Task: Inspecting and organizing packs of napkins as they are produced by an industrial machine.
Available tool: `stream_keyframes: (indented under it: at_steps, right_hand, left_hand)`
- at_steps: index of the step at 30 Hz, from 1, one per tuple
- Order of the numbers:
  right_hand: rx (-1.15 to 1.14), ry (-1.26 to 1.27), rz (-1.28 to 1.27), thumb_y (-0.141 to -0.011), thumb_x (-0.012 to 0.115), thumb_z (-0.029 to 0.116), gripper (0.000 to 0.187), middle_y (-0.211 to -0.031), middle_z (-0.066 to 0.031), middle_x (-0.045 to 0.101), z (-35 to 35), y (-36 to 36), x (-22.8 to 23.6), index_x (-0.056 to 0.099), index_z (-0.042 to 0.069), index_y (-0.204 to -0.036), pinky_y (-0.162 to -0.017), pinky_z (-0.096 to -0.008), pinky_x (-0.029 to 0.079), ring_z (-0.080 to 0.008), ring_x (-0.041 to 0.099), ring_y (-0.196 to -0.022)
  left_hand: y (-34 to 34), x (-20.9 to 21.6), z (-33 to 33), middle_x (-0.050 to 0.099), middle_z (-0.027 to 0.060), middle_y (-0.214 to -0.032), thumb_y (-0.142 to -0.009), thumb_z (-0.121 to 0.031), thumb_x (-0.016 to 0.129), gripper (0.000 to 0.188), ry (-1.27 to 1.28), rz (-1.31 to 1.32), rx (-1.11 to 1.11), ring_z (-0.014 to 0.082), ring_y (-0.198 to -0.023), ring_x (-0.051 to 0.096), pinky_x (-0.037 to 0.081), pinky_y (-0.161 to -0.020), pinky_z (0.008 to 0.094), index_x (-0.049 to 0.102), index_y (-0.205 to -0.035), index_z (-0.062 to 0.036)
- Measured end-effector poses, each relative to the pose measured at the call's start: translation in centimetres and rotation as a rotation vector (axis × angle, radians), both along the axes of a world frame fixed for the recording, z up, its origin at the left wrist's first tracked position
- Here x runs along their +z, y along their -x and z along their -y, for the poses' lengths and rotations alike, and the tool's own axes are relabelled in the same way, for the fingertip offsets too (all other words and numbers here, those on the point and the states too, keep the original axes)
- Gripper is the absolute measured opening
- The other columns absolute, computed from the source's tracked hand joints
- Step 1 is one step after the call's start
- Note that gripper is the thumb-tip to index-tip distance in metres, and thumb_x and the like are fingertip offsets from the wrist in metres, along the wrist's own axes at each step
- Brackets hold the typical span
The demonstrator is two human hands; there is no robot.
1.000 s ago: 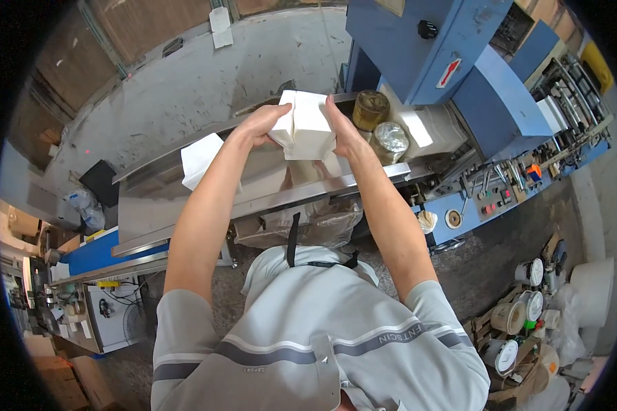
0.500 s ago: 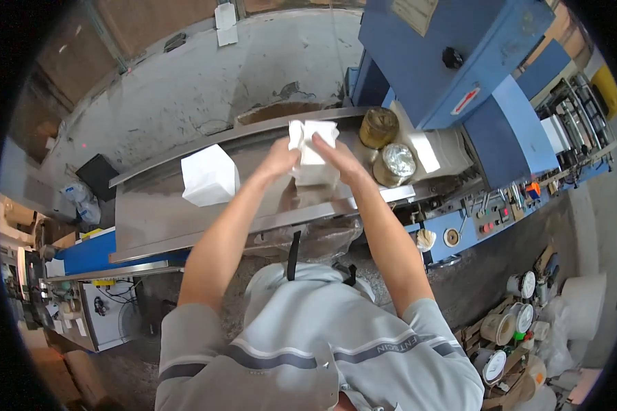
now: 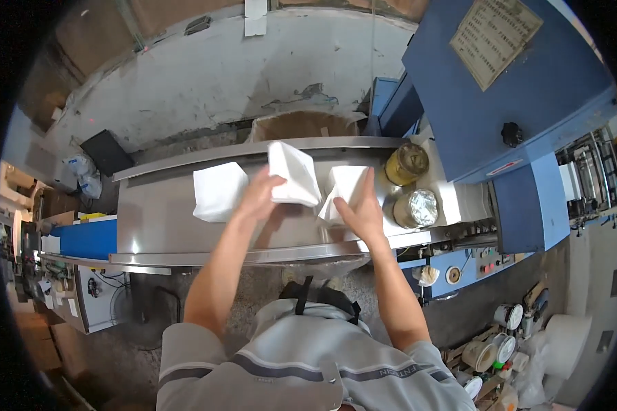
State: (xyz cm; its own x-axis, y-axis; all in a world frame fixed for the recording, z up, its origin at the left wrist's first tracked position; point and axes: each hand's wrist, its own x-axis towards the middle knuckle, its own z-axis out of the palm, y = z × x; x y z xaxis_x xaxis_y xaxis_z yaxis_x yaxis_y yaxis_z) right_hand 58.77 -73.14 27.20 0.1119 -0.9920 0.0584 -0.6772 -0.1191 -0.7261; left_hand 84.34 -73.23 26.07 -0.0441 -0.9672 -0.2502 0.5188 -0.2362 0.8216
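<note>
My left hand (image 3: 259, 194) is closed on the near-left side of a white paper stack (image 3: 293, 172), which is tilted and raised over the metal table. To its right, my right hand (image 3: 363, 211) grips a second white paper stack (image 3: 348, 182), thumb on the near face and fingers along the right side. Whether this one touches the table I cannot tell. A third white block of paper (image 3: 219, 193) stands by itself on the metal table (image 3: 161, 219), left of my left hand.
Two tins, one yellowish (image 3: 407, 164) and one foil-topped (image 3: 416, 209), stand right of my right hand. Beyond them rises a blue machine (image 3: 487, 130) with a black knob (image 3: 511, 134). An open cardboard box (image 3: 301, 126) sits behind the table's raised back edge.
My hands, together on white paper before, have moved apart. Each now holds a separate stack, the left one tilted. The view has shifted, so the table and machine appear elsewhere in the picture.
</note>
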Motion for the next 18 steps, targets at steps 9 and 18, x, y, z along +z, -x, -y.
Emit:
stream_keyframes:
  at_steps: [9, 18]
  right_hand:
    - [-0.005, -0.033, 0.013, -0.081, 0.074, 0.032, 0.104, -0.117, -0.0373, 0.06, 0.3, -0.5, 0.4, 0.009, -0.005, -0.154, -0.096, -0.0459, 0.048, -0.0483, 0.061, -0.11]
    - [0.107, 0.015, -0.062, -0.087, 0.072, 0.032, 0.096, -0.157, -0.0303, 0.024, 0.8, 0.0, -1.8, 0.014, -0.008, -0.153, -0.118, -0.0336, 0.024, -0.0336, 0.027, -0.148]
  left_hand:
    - [-7.3, 1.3, 14.6, 0.064, 0.0186, -0.119, -0.091, -0.008, 0.052, 0.038, 0.108, 0.07, 0.178, 0.03, -0.109, 0.064, 0.051, -0.094, 0.0406, 0.052, -0.126, 0.0074]
    - [1.8, 3.0, 1.2, 0.064, 0.0245, -0.112, -0.092, -0.023, 0.061, 0.033, 0.043, 1.053, 0.195, 0.0368, -0.102, 0.063, 0.045, -0.098, 0.0495, 0.06, -0.111, 0.0039]
